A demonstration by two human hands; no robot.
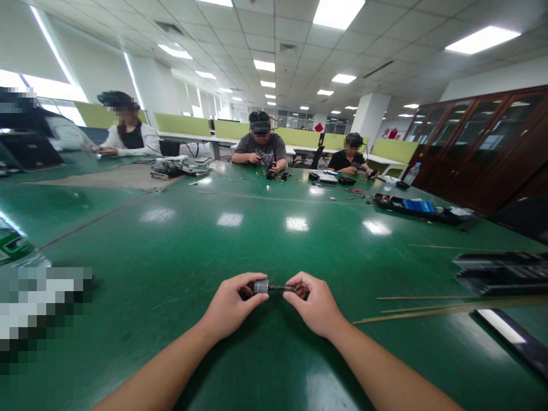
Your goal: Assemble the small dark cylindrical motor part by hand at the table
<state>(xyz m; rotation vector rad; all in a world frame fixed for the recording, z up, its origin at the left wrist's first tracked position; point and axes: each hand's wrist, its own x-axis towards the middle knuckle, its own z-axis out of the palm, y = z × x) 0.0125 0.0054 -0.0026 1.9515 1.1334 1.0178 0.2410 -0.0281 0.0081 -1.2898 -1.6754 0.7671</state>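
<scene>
Facing inward, left hand [226,303], right hand [315,302], pinching a seemingly metal part [262,286]

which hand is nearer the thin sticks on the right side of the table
Right. The right hand is a little left of the thin sticks; the left hand is farther left.

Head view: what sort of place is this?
Likely an open-plan office used as a workshop: desk dividers and a wood cabinet look office-like, while several people work around a big green table with parts on it.
</scene>
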